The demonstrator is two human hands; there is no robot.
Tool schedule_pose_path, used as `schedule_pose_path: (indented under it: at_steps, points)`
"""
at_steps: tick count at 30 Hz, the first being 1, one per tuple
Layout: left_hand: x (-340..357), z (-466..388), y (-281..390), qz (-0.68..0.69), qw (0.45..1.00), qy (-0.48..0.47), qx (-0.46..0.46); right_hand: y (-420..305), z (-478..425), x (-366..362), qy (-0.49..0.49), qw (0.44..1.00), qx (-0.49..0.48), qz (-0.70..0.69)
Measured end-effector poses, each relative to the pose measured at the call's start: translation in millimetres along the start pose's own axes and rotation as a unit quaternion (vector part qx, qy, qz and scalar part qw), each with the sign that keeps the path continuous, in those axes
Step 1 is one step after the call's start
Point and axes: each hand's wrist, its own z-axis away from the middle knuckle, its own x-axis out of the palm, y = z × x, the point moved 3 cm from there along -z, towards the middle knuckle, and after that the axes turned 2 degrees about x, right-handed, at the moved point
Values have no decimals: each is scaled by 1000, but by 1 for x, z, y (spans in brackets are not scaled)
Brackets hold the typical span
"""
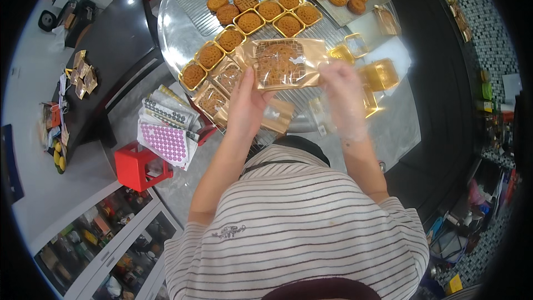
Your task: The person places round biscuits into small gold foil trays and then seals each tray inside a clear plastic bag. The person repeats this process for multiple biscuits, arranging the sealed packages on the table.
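Note:
A gold packet with a clear window (280, 63) holds a round patterned mooncake and is held up over the table. My left hand (246, 106) grips its left end, thumb on the near face. Fingers of my right hand (343, 87), blurred, are curled at the packet's right end. Beneath and left of it, filled gold packets (211, 101) lie on a wire rack. Mooncakes in gold plastic trays (210, 57) stand in a row beyond them. Another gold packet (278, 115) lies under the held one, partly hidden.
Bare mooncakes (227, 13) sit on the wire rack (191, 4), with more on a mesh tray (345, 10). Several gold trays (379, 75) lie to the right on the round metal table (399, 116). Sticker sheets (164, 139) rest over a red stool (133, 168) at left.

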Motion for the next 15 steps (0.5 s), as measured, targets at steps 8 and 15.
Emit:
schedule_pose_path:
  at_steps: [8,15]
  points:
    - [-6,-6,2,3,999,53,-7,13,2,4,-20,991,100,90]
    - [-40,-24,-39,78,986,68,-129,36,-1,-4,-40,985,131,106]
